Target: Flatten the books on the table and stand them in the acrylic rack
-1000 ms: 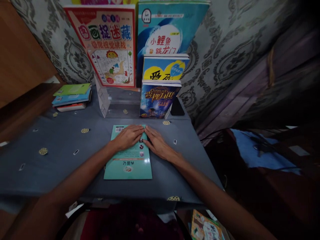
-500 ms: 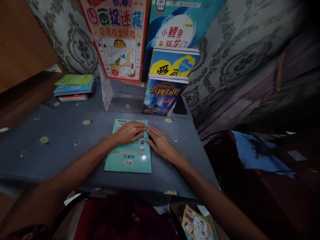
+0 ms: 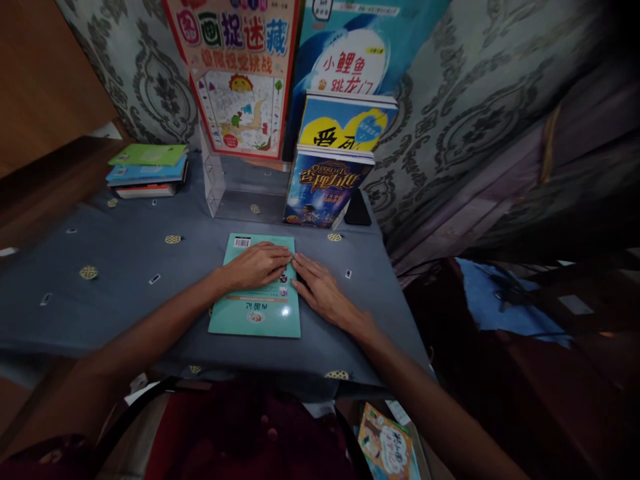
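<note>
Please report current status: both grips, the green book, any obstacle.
Left grip on green book. Right grip at its right edge. Book flat on tablecloth. Bookstand beyond, apparently not blocking.

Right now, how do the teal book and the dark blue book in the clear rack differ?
The teal book lies flat on the tablecloth; the dark blue book stands in the clear rack. The left hand rests on the teal book; no hand touches the dark blue book. Both have printed covers.
</note>
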